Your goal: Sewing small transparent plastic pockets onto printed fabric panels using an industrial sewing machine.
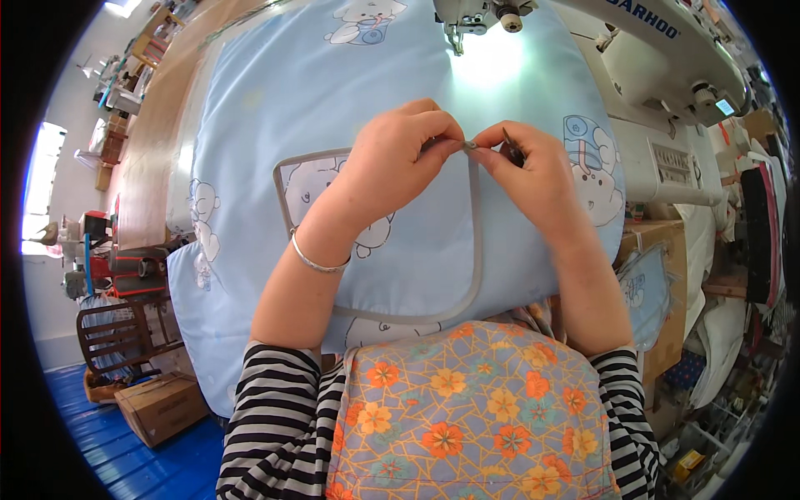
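Grey binding (477,225), a narrow strip edging a round-cornered panel (425,250), lies on smooth, bear-printed blue fabric (258,100) in front of your sewing machine (667,62). Your left hand (390,158) and right hand (533,171) converge, thumbs and forefingers pinching its upper right corner; a dark slender tool (512,148) sits among your right fingers.

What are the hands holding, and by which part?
Left hand and right hand pinch the grey edging at the upper right corner of the blue panel. The right also holds a dark tool, its gripped part unclear.
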### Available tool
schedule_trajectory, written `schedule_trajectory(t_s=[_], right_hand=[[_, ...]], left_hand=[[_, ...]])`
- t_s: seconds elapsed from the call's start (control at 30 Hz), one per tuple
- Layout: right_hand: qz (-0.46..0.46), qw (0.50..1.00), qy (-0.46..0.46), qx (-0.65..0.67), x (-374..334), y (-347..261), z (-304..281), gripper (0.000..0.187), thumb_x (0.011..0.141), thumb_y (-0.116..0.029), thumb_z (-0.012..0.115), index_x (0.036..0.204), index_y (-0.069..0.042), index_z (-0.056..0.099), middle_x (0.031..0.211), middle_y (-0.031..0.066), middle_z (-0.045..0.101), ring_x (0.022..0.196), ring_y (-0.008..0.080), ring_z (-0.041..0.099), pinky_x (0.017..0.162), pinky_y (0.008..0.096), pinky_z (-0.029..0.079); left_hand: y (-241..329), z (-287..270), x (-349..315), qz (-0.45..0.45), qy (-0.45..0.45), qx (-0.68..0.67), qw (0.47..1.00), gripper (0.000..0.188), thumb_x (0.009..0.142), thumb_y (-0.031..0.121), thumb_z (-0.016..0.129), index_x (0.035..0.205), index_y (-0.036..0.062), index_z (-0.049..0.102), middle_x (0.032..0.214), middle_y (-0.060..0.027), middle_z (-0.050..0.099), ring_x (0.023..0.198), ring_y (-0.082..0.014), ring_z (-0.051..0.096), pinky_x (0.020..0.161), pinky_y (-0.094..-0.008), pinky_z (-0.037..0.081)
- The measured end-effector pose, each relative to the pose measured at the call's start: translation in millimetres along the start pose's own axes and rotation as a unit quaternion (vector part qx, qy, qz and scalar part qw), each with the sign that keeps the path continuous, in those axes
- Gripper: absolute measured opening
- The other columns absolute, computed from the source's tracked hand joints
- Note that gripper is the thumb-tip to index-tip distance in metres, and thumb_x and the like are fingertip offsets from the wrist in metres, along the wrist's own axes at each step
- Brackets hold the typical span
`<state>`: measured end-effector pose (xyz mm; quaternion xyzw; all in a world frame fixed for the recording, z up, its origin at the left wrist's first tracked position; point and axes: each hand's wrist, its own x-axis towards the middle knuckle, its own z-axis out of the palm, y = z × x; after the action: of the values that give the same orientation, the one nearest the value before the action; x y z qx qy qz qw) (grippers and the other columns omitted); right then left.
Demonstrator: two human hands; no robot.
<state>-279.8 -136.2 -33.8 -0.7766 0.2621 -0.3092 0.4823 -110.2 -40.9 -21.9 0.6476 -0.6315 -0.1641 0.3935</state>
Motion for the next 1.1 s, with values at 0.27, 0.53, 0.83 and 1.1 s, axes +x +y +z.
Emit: schedule_trajectory(t_s=[0.27, 0.53, 0.83, 1.1], right_hand=[[0.017, 0.993, -0.084, -0.078, 72, 11, -14, 0.015, 0.084, -0.018, 0.068, 0.086, -0.003, 0.068, 0.065, -0.0046, 0.052, 0.06, 0.0043, 0.043, 0.054, 0.0235, 0.035], [-0.025, 0.975, -0.07, -0.208, 146, 71, 3, 0.019, 0.084, -0.022, 0.06, 0.082, -0.005, 0.067, 0.069, 0.0086, 0.066, 0.066, 0.0246, 0.062, 0.064, 0.0359, 0.048], [-0.23, 0.903, -0.04, -0.361, 112, 75, -6, 0.036, 0.078, -0.006, 0.064, 0.112, -0.016, 0.068, 0.085, 0.007, 0.064, 0.076, 0.027, 0.063, 0.067, 0.0362, 0.052], [-0.221, 0.895, -0.025, -0.386, 111, 76, -11, 0.028, 0.078, -0.003, 0.063, 0.104, -0.012, 0.068, 0.082, 0.0073, 0.062, 0.074, 0.0267, 0.062, 0.064, 0.036, 0.051]], left_hand=[[-21, -13, 33, 0.064, 0.076, 0.211, 0.973, 0.012, 0.084, 0.003, 0.06, 0.095, 0.0047, 0.066, 0.095, -0.0084, 0.063, 0.086, -0.0317, 0.062, 0.073, -0.0407, 0.05], [-69, 27, 69, 0.13, 0.037, 0.311, 0.941, 0.025, 0.09, 0.014, 0.055, 0.11, 0.0026, 0.064, 0.12, -0.0089, 0.06, 0.114, -0.0269, 0.056, 0.098, -0.0391, 0.044], [-82, 29, 66, 0.116, 0.0, 0.296, 0.948, 0.035, 0.093, 0.016, 0.053, 0.124, 0.0, 0.057, 0.133, -0.0107, 0.054, 0.128, -0.0263, 0.047, 0.107, -0.0428, 0.037], [-88, 28, 80, 0.103, -0.014, 0.29, 0.951, 0.03, 0.093, 0.016, 0.052, 0.119, 0.0035, 0.06, 0.129, -0.0092, 0.057, 0.127, -0.025, 0.049, 0.108, -0.0466, 0.037]])
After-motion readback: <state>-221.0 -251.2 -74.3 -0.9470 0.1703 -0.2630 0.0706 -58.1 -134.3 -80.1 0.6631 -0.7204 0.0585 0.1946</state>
